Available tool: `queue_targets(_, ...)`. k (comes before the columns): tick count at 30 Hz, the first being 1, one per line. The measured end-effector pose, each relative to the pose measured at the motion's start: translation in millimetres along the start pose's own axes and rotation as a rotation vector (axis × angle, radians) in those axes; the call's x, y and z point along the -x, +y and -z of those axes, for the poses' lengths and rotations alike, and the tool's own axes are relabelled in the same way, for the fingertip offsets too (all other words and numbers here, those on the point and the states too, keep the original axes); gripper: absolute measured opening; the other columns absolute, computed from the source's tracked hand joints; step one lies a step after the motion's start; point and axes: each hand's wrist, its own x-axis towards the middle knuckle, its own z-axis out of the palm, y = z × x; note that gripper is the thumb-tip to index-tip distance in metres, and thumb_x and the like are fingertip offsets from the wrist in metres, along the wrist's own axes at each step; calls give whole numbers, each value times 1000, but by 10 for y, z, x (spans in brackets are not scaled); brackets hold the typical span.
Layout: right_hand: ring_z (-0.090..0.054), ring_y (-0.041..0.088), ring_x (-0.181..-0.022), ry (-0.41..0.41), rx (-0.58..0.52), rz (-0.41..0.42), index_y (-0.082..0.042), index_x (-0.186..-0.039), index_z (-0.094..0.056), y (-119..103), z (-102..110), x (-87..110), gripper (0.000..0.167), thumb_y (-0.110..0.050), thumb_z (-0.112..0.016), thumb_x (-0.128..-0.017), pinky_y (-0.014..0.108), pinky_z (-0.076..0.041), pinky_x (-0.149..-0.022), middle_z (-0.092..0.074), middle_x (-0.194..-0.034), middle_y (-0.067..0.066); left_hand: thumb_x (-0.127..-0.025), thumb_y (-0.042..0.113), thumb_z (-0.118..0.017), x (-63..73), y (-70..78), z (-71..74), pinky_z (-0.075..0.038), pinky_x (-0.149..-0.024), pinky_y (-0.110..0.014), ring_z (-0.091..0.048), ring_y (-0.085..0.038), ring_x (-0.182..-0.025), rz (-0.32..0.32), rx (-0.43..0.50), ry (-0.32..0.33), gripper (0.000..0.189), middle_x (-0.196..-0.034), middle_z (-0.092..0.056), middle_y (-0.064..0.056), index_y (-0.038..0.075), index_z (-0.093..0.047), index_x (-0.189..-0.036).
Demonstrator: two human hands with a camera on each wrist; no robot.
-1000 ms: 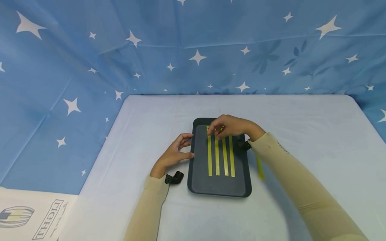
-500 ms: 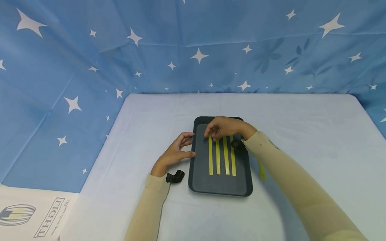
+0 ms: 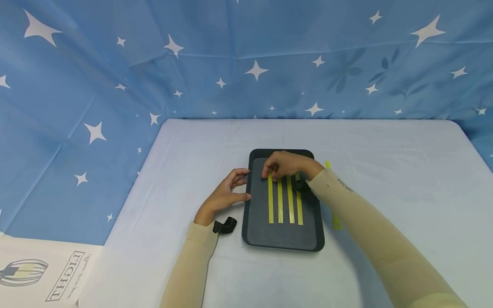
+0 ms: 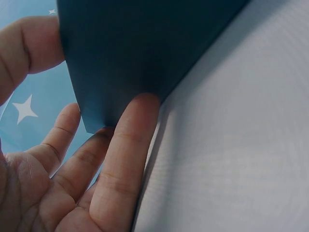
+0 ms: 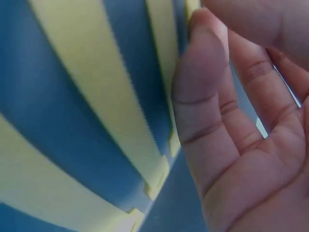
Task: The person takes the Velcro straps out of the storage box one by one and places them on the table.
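A dark grey rectangular tray (image 3: 283,237) lies on the table, with several flat yellow strips (image 3: 290,205) side by side in it. My left hand (image 3: 223,194) is at the tray's left side, with thumb and fingers spread and fingertips touching the outer wall, as the left wrist view also shows. Over the far part of the tray, my right hand (image 3: 286,163) has curled fingers, thumb and index fingertip on either side of the leftmost strip (image 3: 271,201), seemingly pinching it. In the right wrist view, neighbouring strips (image 5: 96,72) show notched ends; the fingertips partly hide the pinched strip.
Another yellow strip (image 3: 337,220) lies on the white table (image 3: 385,171) right of the tray, partly behind the right sleeve. A blue star-patterned cloth (image 3: 215,51) hangs behind and at left. A printed pale cloth (image 3: 42,273) is at the lower left.
My right hand has shifted slightly left and nearer over the strips, and its thumb and index finger have come down around the leftmost strip. The left hand stays against the tray.
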Motion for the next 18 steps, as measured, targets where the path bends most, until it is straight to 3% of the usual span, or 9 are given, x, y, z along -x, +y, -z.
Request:
queue_targets(10,-71,20,-87,56,84,-36,-1,-104,-79,-3,-56,-38,23,16,-68,-94,40,-58,-78,-76,-104,10,-94,1,-73,-2,-5,0,-40,-119,-60,-45,-45,-150,-2,1,-8,73,-164,-43,-25,-2,-41,-159)
queue_targets(18,-67,17,-81,67,126,-5,-5,-96,-78,-7,-89,-77,26,19,-69,-92,40,-57,-77,-73,-95,5,-94,2,-73,-7,-20,5,-41,-119,-59,-46,-45,-149,-11,-3,-5,73,-163,-44,-26,-3,-41,-159)
